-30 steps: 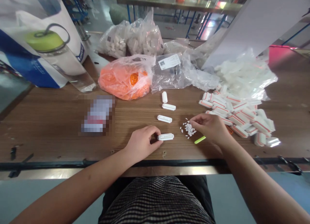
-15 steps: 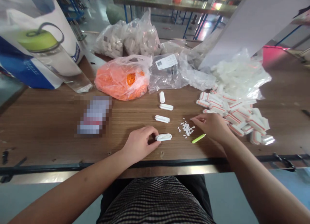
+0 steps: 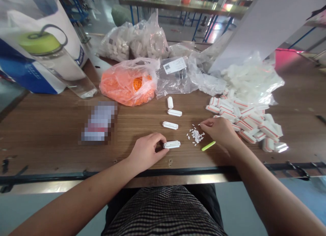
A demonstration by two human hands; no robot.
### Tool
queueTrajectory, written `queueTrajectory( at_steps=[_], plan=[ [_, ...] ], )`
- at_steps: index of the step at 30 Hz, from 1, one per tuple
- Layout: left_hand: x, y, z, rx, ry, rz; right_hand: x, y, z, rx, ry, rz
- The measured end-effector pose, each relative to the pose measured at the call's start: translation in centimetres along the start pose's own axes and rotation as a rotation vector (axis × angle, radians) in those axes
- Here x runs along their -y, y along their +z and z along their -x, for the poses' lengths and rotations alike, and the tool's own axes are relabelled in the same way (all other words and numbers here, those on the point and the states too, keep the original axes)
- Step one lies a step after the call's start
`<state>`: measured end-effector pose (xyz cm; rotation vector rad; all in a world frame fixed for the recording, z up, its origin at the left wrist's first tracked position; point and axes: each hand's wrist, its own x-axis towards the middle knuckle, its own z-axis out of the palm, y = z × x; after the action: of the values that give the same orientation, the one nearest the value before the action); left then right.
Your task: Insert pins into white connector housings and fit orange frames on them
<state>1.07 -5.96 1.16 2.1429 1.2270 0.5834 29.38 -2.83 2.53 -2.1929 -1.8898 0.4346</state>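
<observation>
Three spare white housings (image 3: 170, 125) wait mid-worktop in the head view. The left hand (image 3: 146, 152) grips a fourth housing (image 3: 171, 144) near the front edge. The right hand (image 3: 219, 130) is pinched shut at the loose white pins (image 3: 195, 135); whether it holds one, I cannot tell. Orange-striped pieces (image 3: 244, 122) are heaped on the right.

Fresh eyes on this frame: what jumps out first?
The bag of orange parts at back centre stands out first, bright against the brown wooden table. Next comes the heap of white-and-orange pieces at right, beside the right hand, whose fingers pinch at a scatter of tiny white bits. Near the front edge the left hand grips a slotted white housing.
</observation>
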Motion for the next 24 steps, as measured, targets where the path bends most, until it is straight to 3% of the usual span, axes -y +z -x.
queueTrajectory(
  at_steps=[11, 18, 21, 24],
  plan=[
    [0.1, 0.1, 0.0, -0.012, 0.019, -0.002, 1.1, 0.4, 0.3, -0.032, 0.058, 0.057],
    [0.2, 0.2, 0.1, -0.016, 0.016, -0.009, 0.3, 1.4, 0.4, -0.092, 0.049, -0.293],
    [0.2, 0.3, 0.1, -0.017, 0.013, -0.012, 1.9, 1.3, 2.0, -0.091, -0.095, -0.474],
    [0.0, 0.3, 0.2, -0.023, 0.004, -0.013, 4.4, 1.3, 4.0, 0.049, -0.382, -0.499]
  ],
)
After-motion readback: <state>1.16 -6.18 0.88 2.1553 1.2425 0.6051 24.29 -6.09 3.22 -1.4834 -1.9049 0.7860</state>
